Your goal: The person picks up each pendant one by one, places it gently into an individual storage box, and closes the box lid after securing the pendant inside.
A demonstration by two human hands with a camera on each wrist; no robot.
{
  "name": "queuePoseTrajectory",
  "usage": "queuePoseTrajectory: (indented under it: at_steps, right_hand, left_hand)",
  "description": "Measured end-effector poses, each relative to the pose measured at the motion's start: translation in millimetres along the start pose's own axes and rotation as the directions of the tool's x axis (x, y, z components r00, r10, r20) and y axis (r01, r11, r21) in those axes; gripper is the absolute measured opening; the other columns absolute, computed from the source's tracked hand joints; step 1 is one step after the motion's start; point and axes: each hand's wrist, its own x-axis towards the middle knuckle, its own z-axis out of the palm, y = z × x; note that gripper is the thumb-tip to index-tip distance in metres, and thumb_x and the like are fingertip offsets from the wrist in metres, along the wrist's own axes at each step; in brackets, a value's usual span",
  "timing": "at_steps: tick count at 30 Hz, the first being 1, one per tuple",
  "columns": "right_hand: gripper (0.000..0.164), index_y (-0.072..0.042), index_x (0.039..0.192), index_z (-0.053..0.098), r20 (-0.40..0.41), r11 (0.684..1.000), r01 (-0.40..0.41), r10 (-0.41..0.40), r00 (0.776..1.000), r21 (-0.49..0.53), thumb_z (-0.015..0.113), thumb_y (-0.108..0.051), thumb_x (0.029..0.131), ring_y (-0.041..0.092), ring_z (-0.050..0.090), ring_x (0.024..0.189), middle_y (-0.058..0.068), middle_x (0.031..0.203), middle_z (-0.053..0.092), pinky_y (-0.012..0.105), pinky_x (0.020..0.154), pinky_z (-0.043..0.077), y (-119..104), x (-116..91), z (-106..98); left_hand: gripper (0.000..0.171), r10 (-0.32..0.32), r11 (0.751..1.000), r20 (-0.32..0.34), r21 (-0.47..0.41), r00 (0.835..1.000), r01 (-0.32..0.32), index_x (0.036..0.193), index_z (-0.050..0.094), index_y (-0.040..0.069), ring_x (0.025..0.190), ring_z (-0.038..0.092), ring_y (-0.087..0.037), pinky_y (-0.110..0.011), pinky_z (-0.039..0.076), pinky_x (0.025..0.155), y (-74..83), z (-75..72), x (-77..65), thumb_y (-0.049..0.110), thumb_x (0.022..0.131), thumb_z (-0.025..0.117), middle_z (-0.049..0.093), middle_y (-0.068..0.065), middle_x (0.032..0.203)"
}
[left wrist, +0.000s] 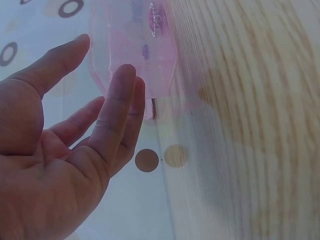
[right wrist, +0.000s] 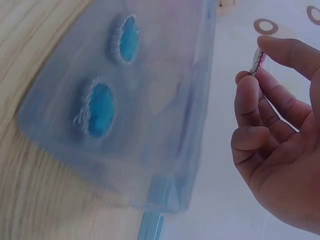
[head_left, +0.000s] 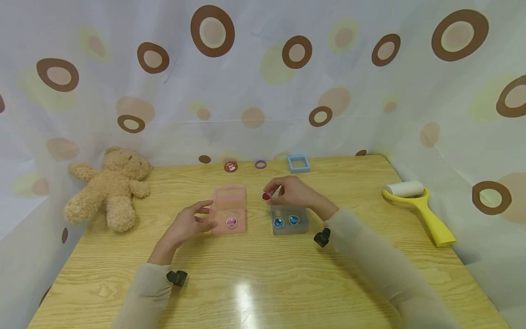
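Between thumb and fingertips my right hand pinches a red gem with a silvery beaded rim, held up near the back left of a bluish-grey see-through box. Inside that box lie two blue gems, one at the left and one at the right. My left hand has its fingers spread and relaxed, fingertips right at the left side of a pink see-through box. A pink gem with a beaded rim sits in the front of the pink box.
A teddy bear sits at the left. Along the table's back lie a red round piece, a purple ring and a light blue square frame. A yellow-handled lint roller rests at the right, beside the patterned curtain.
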Motion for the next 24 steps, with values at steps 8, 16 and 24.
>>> queuePoseTrajectory:
  at_steps: [8, 16, 24]
  right_hand:
    - [0.029, -0.018, 0.117, 0.071, 0.044, 1.0, -0.005, 0.005, 0.999, 0.001, 0.075, -0.027, 0.09, 0.013, 0.065, 0.083, -0.001, 0.106, 0.072, 0.026, 0.076, 0.053, -20, 11, 13]
    - [0.027, -0.02, 0.116, 0.071, 0.083, 1.0, 0.002, -0.004, 0.997, 0.032, 0.075, -0.023, 0.09, 0.018, 0.066, 0.085, -0.001, 0.108, 0.071, 0.025, 0.074, 0.053, -32, 22, 28]
    - [0.023, -0.022, 0.112, 0.072, 0.108, 0.999, 0.006, -0.011, 0.994, 0.052, 0.075, -0.02, 0.089, 0.015, 0.065, 0.092, -0.005, 0.107, 0.07, 0.026, 0.079, 0.054, -40, 32, 43]
  left_hand:
    - [0.07, 0.0, 1.0, 0.008, -0.009, 1.0, 0.0, 0.154, 0.036, 0.008, 0.119, 0.058, -0.04, -0.041, 0.057, 0.086, 0.6, -0.4, -0.4, 0.019, 0.094, 0.07, 0.049, -0.025, 0.145]
    - [0.07, -0.004, 1.0, 0.001, 0.004, 1.0, 0.004, 0.154, 0.037, 0.009, 0.119, 0.059, -0.04, -0.041, 0.057, 0.086, 1.5, 0.0, -0.4, 0.019, 0.094, 0.07, 0.05, -0.025, 0.144]
    - [0.069, -0.014, 1.0, -0.004, 0.005, 1.0, 0.014, 0.154, 0.038, 0.009, 0.119, 0.059, -0.04, -0.041, 0.057, 0.086, 1.6, 0.5, -0.4, 0.019, 0.094, 0.071, 0.051, -0.024, 0.144]
